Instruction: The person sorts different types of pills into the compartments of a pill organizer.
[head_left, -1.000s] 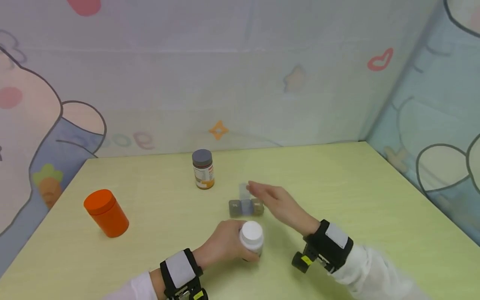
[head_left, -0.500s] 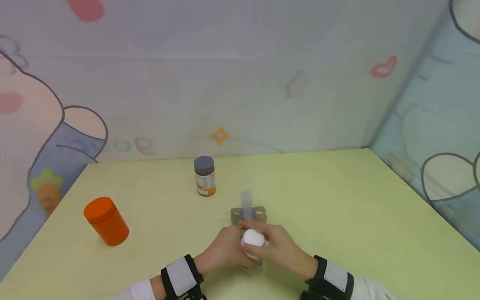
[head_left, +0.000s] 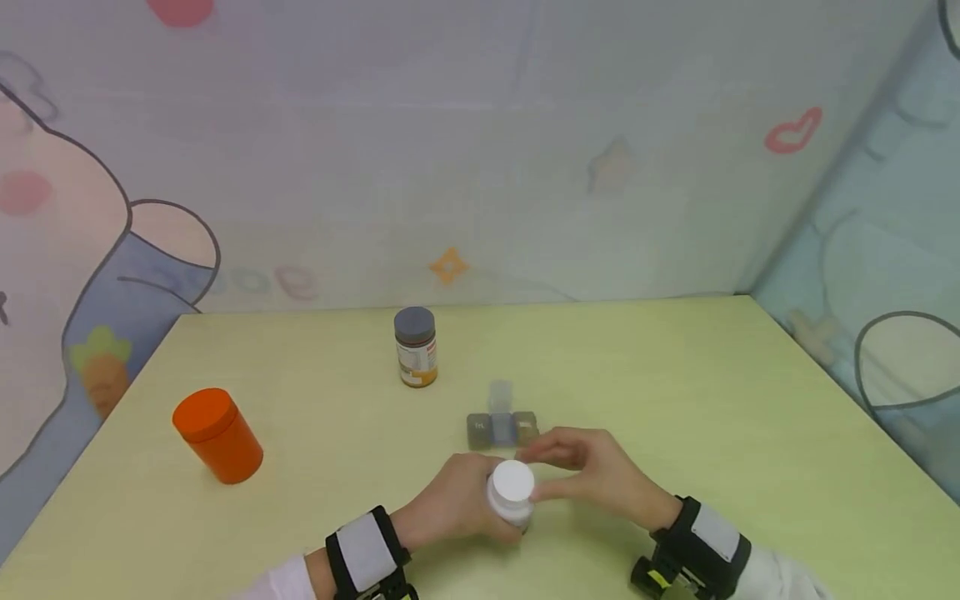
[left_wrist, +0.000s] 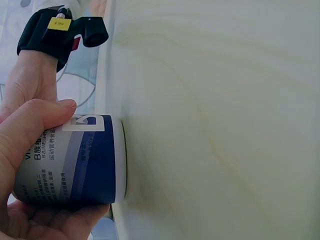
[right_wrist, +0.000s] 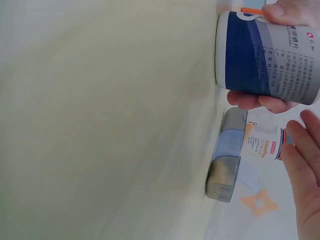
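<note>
A white-capped pill bottle point(head_left: 511, 493) stands at the table's front middle, gripped round its body by my left hand point(head_left: 459, 502). In the left wrist view, the bottle's blue-and-white label point(left_wrist: 65, 160) shows between the thumb and curled fingers. My right hand point(head_left: 600, 475) is at the bottle's right side, fingers loosely bent near the cap, its thumb tip close to the neck; whether it touches cannot be told. In the right wrist view, the right fingers point(right_wrist: 300, 155) hold nothing. Just beyond the hands lies a small pill organizer point(head_left: 502, 429) whose middle blue compartment has its lid raised.
A brown bottle with a grey cap point(head_left: 416, 346) stands farther back. An orange jar point(head_left: 219, 436) stands at the left. The pale yellow table point(head_left: 660, 375) meets a printed cloth backdrop point(head_left: 487, 167) at its back edge.
The right hand came in from beside the organizer to the bottle's cap, fingers about it, then drew slightly back to the right. The left hand keeps its grip on the bottle.
</note>
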